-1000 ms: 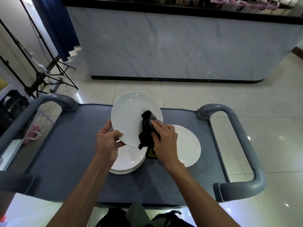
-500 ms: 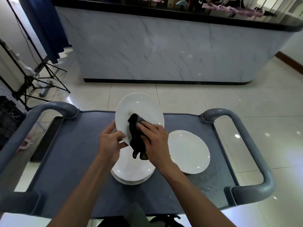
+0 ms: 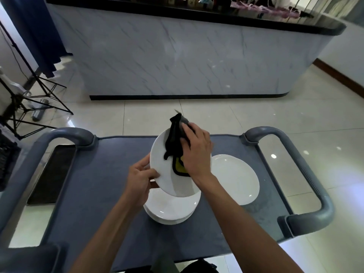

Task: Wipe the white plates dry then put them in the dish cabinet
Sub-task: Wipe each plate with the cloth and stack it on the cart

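Over a grey cart, the left hand grips the rim of a tilted white plate. The right hand presses a dark cloth against its face. A stack waits beneath; one plate lies right. Nothing looks shelved yet.

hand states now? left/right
Left hand: grips the lower-left rim of the tilted white plate.
Right hand: holds the black cloth pressed against that plate.
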Action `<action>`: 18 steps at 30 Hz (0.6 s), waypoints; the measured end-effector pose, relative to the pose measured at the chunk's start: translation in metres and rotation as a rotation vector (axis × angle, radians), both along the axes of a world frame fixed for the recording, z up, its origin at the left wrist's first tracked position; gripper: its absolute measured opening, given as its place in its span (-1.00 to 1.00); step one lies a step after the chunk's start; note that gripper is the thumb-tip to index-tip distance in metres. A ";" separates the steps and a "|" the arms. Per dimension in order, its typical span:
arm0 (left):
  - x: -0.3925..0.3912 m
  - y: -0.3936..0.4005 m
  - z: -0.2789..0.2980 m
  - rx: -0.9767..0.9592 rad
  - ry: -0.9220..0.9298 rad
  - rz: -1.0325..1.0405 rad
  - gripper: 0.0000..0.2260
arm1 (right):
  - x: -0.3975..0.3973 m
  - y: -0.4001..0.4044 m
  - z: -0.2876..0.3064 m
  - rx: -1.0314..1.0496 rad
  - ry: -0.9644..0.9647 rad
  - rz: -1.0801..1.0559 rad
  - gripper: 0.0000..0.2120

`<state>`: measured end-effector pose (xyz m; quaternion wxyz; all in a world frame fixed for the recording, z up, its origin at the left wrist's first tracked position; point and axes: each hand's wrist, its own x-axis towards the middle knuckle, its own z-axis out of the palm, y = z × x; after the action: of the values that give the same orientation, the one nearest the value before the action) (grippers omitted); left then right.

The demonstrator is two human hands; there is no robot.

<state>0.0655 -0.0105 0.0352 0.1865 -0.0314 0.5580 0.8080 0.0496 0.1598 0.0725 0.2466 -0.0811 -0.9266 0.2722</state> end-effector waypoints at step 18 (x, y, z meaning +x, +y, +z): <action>-0.018 -0.054 -0.005 -0.094 0.238 -0.080 -0.41 | 0.003 0.036 0.009 -0.326 -0.239 0.236 -0.50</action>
<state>0.0478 -0.0648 0.0305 0.1494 0.0784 0.6142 0.7709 0.0529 0.1963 0.0810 0.0853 -0.0424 -0.8960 0.4336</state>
